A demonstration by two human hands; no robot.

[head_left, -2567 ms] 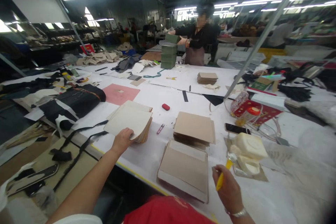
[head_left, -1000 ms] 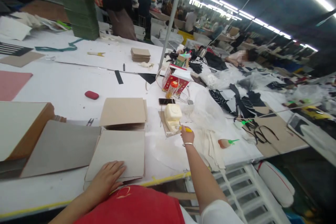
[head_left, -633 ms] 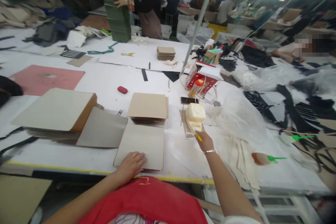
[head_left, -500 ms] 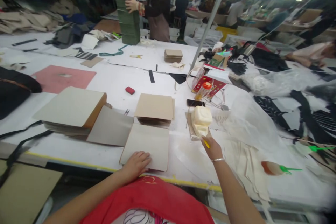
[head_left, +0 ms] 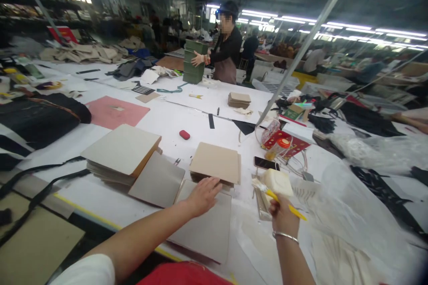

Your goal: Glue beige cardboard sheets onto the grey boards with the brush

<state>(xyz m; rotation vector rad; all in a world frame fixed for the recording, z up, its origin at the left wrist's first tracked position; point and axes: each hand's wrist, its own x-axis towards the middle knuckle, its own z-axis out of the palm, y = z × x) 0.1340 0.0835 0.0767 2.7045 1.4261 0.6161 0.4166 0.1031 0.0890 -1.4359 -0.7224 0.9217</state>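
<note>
Right hand (head_left: 285, 221) grips the yellow brush (head_left: 272, 194), left hand (head_left: 204, 195) lies outstretched; an overloaded brush could totally drip on those boards (head_left: 207, 234).

Ceiling tubes (head_left: 334, 27) glow over a dim background; outer edges blur.

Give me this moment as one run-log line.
left hand: fingers extended, at tan stack's near edge | right hand: holding brush, bristles raised by tub

no readable text, label, brand or number, marks on the red box (head_left: 298, 142) too small to make out
</note>
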